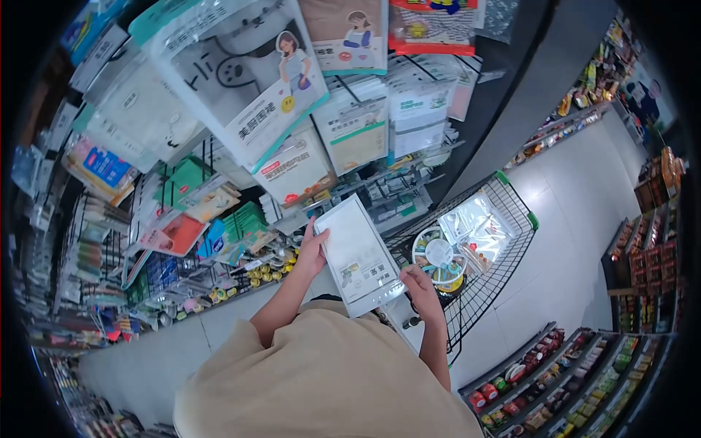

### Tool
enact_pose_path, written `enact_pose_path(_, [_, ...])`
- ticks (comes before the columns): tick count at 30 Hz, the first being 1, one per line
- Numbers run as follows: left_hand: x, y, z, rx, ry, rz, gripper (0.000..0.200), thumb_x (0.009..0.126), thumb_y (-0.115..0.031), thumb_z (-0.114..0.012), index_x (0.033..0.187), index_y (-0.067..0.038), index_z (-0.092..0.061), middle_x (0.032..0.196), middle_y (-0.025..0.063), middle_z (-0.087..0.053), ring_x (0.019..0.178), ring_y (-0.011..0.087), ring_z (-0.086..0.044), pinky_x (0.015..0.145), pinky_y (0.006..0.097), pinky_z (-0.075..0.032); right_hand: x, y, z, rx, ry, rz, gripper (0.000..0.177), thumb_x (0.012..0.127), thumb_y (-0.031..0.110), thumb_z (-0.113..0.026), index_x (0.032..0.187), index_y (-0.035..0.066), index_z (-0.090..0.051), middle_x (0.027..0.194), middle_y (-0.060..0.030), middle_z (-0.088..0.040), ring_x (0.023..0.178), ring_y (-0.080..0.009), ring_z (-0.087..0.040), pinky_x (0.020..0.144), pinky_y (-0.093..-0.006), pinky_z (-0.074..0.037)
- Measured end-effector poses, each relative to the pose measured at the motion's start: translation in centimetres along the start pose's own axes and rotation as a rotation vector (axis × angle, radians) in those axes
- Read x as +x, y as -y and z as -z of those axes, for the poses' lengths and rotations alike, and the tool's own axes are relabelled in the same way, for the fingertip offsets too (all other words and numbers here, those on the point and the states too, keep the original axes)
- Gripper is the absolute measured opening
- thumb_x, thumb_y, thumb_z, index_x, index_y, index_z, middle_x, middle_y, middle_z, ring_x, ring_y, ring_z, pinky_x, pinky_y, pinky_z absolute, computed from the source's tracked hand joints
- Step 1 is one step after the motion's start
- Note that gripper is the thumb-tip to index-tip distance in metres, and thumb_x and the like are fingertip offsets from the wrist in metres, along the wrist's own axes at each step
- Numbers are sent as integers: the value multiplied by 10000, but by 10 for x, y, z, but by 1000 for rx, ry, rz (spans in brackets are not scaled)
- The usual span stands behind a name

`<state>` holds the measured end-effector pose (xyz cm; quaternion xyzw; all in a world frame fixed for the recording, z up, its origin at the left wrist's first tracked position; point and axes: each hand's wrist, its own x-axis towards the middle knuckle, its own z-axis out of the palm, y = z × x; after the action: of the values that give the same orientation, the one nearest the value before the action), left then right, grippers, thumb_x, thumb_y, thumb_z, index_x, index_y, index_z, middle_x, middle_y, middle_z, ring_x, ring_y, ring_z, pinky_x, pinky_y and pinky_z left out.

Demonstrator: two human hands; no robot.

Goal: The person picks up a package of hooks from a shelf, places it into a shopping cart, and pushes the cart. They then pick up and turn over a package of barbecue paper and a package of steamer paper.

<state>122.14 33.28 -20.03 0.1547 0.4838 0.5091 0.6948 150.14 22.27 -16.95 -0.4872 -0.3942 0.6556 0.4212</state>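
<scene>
My left hand [312, 250] grips the left edge of a flat white plastic packet [354, 255] with printed text and a small picture. At its lower right corner, my right hand [421, 289] pinches the same packet between thumb and fingers. The packet is tilted in front of my chest, its clear lower edge catching the light. Right beside it is a black wire shopping cart [504, 252]. Inside lie a clear shiny packet [478, 228] and a round white item with a wheel-like pattern [439, 252]; a yellow and black round thing [451, 284] is partly covered.
Packaged aprons [241, 73] and other hanging packets [354, 124] fill the rack ahead. Green and red packets [179, 233] hang at left. A dark grey pillar [504, 95] stands past the rack. Stocked shelves [569, 387] line the right side along a tiled floor [551, 292].
</scene>
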Motion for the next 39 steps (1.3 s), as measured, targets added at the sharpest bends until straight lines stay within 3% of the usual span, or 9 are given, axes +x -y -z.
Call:
enact_pose_path(2, [-4,5,19,-16,-57,-41,789,914,-33,-584,1539,-161,-120,1361,149,-508,1146,265,-598,905,438,-542,15,-10,-1,100,-67,-51,88,982,152,-541,1018,76,-567,822,46,-566,725,-30,-489,635,-197,-376])
enact_pose_path(7, [-18,16,43,-156,-185,-149,704,917,-34,-583,1501,-148,-209,1294,107,-552,1112,254,-618,903,428,-548,36,1,-16,139,53,-71,198,938,164,-629,1055,12,-580,952,-41,-674,851,-74,-616,753,-225,-476])
enact_pose_path(14, [-3,34,75,-285,-167,-58,468,929,-60,-584,1363,-65,-408,1231,89,-600,1102,247,-623,937,404,-526,50,1,-14,-6,-34,-72,174,920,136,-656,1010,-12,-646,909,-34,-683,781,-70,-608,710,-234,-478])
enact_pose_path(20, [10,3,61,-332,67,22,370,957,-198,-584,1275,-23,-513,1213,105,-631,1091,227,-634,918,398,-531,37,7,-25,-96,-136,5,174,921,119,-654,1030,-16,-645,916,-32,-683,791,-59,-603,711,-222,-467])
enact_pose_path(28, [15,-39,93,-202,220,97,360,942,-177,-596,1239,20,-545,1145,110,-666,1004,203,-675,874,346,-556,26,-11,-46,-30,-343,24,250,941,118,-631,1146,-24,-610,1005,-31,-677,848,-63,-594,781,-210,-451])
enact_pose_path(30, [14,-44,101,-174,259,122,352,938,-156,-595,1235,26,-547,1147,112,-665,994,200,-678,869,344,-560,25,-3,-56,19,-410,78,150,949,118,-620,1043,1,-628,892,1,-657,696,-27,-536,599,-194,-399])
enact_pose_path(31, [8,-51,99,-141,315,123,351,929,-144,-602,1230,30,-552,1131,112,-669,978,197,-683,862,337,-563,24,1,-63,14,-436,73,150,949,118,-620,1043,1,-628,892,1,-657,696,-27,-536,599,-194,-399])
enact_pose_path(36, [4,-69,117,55,455,169,438,880,-91,-643,1294,0,-532,1143,103,-665,994,192,-679,875,342,-561,26,9,-77,171,-476,199,205,975,126,-579,1112,-22,-617,995,-46,-690,839,-58,-616,763,-214,-475])
enact_pose_path(39, [0,-78,126,152,442,188,426,880,-133,-674,1272,-23,-551,1127,74,-668,973,174,-676,852,317,-555,30,16,-93,137,-459,198,193,984,146,-570,1076,-15,-625,961,-38,-684,806,-43,-594,730,-202,-460])
